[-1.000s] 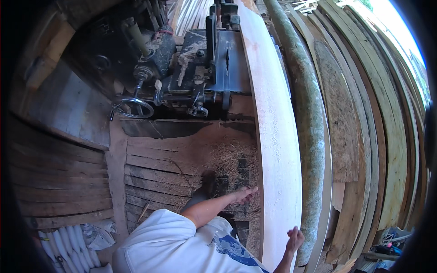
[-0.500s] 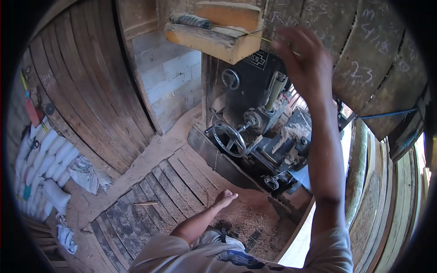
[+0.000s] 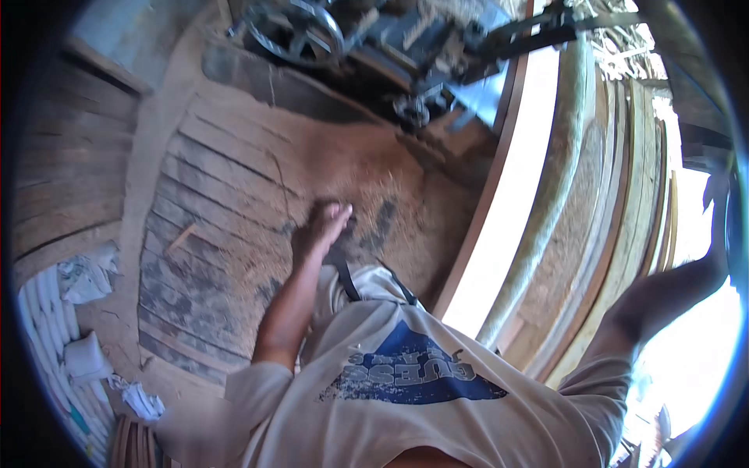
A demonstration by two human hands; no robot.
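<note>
My left hand (image 3: 324,228) hangs in front of my waist, above the sawdust-covered floor. Its fingers are curled in, the thumb lies along them, and no object shows in it. Far out at the right rim, my right hand (image 3: 722,207) is raised beside a dark wooden panel (image 3: 698,86). Shadow and glare hide most of its fingers, so whether it grips the panel's edge does not show. Ahead of me stands a dark machine (image 3: 406,35) with a chrome handwheel (image 3: 300,33), wood shavings lying on top of it.
A slatted wooden floor (image 3: 211,175) carries sawdust and a small stick (image 3: 181,237). Stacked white sacks (image 3: 47,327) stand at the left by a plank wall (image 3: 70,164). Along the right lie a pole (image 3: 546,210) and several long boards (image 3: 616,226), with bright daylight beyond.
My view has swung down and to the right, so the machine sits higher in it. My right hand has gone from near the wooden shelf to the far right rim; my left hand stays curled.
</note>
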